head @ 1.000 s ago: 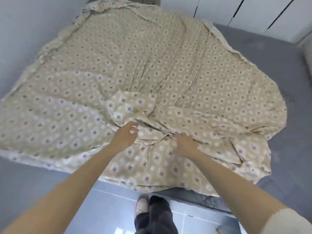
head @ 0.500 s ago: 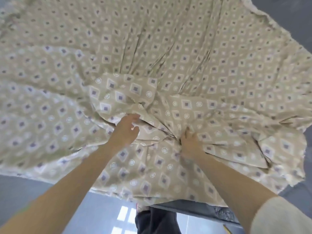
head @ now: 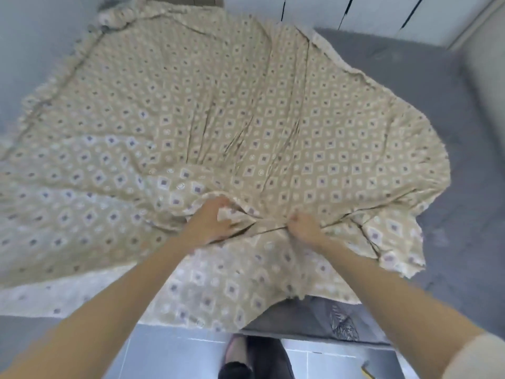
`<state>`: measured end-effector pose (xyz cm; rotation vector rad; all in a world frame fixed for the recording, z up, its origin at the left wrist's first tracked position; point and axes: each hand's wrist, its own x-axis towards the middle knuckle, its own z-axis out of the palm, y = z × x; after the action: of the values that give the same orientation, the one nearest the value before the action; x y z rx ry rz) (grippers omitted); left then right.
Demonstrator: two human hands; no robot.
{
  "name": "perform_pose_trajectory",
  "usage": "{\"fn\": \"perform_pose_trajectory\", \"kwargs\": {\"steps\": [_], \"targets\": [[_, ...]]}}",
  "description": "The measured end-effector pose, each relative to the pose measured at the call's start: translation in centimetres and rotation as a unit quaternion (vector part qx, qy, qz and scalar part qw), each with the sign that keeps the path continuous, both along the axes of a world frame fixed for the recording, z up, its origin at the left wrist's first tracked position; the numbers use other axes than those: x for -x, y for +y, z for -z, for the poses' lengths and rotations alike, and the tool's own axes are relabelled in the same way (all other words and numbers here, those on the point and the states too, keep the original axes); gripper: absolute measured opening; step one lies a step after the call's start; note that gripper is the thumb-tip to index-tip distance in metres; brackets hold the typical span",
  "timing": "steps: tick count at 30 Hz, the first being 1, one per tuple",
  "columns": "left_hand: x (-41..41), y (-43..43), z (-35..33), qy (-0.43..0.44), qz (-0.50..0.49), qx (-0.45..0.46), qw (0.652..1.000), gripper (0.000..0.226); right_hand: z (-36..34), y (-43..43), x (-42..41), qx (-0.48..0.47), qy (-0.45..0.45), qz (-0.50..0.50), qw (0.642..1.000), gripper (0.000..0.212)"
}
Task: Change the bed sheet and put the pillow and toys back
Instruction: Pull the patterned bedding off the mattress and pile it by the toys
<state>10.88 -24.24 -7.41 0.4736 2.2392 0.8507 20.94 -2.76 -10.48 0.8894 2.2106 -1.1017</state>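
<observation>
A beige bed sheet (head: 218,119) with a pattern of small purple diamonds lies crumpled and spread over most of the grey mattress (head: 464,201). Its near edge hangs over the bed's front side. My left hand (head: 209,222) grips a bunched fold near the sheet's front middle. Just to the right, my right hand (head: 303,227) pinches the same gathered fabric, and creases fan out from the two hands. No pillow or toys are in view.
White cupboard doors (head: 382,15) stand behind the bed at the top right. A pale wall (head: 32,50) runs along the left. Below the bed's edge is a light tiled floor (head: 177,356), with my dark trouser leg and foot (head: 246,359) on it.
Half a second ago the camera was leaned in close over the sheet; now it has pulled back, showing the bed's far end again. Both hands stay on the gathered fold.
</observation>
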Motion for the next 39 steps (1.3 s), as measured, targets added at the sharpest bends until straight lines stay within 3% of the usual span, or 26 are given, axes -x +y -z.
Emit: {"fn": "perform_pose_trajectory", "kwargs": {"steps": [2,5,9,14,16,19,22,25,27,29,30,32,35,39], "targets": [[-0.4,0.3,-2.6,-0.003,0.034,-0.003,0.999,0.063,-4.3,-0.5,0.1,0.069,0.036,0.067,0.995,0.033],[-1.5,0.6,-6.4,0.028,0.093,0.018,0.995,0.085,-10.6,-2.8,-0.5,0.133,0.072,0.085,0.985,0.037],[-3.4,0.7,-10.7,0.037,0.119,0.003,0.992,0.086,-16.2,-5.5,-2.6,0.194,0.107,0.202,0.954,0.033],[-5.0,-0.3,-14.9,0.097,0.189,0.028,0.977,0.089,-21.9,-6.1,-5.3,0.33,0.174,0.334,0.866,0.032],[-5.5,-0.9,-16.2,0.096,0.215,0.043,0.971,0.106,-24.6,-5.9,-6.5,0.387,0.207,0.39,0.81,0.033],[-6.2,-0.8,-17.5,0.108,0.207,-0.028,0.972,0.136,-27.9,-6.2,-7.3,0.44,0.249,0.451,0.736,0.025],[-7.6,0.2,-18.8,0.13,0.146,-0.106,0.975,0.149,-30.7,-7.7,-8.5,0.424,0.285,0.467,0.722,0.023],[-8.8,1.6,-19.6,0.069,0.092,-0.199,0.973,0.136,-32.9,-7.4,-9.7,0.407,0.305,0.458,0.729,0.033],[-10.1,2.6,-20.1,0.03,0.07,-0.211,0.975,0.091,-34.4,-6.7,-10.9,0.4,0.309,0.447,0.738,0.035],[-12.0,3.5,-20.7,0.017,-0.014,-0.2,0.98,0.035,-35.5,-6.0,-12.3,0.402,0.348,0.465,0.708,0.033],[-12.9,4.0,-20.9,0.005,-0.074,-0.199,0.977,0.024,-35.7,-5.6,-13.2,0.403,0.356,0.483,0.691,0.032],[-14.5,4.6,-22.1,-0.06,-0.165,-0.213,0.961,0.03,-35.8,-4.5,-14.7,0.398,0.371,0.5,0.674,0.031],[-16.6,5.5,-25.4,-0.211,-0.207,-0.296,0.908,0.031,-36.1,-3.9,-18.2,0.414,0.385,0.501,0.655,0.029],[-20.1,6.9,-30.0,-0.274,-0.174,-0.376,0.868,0.009,-34.9,-1.1,-21.1,0.386,0.38,0.484,0.687,0.039]]}}
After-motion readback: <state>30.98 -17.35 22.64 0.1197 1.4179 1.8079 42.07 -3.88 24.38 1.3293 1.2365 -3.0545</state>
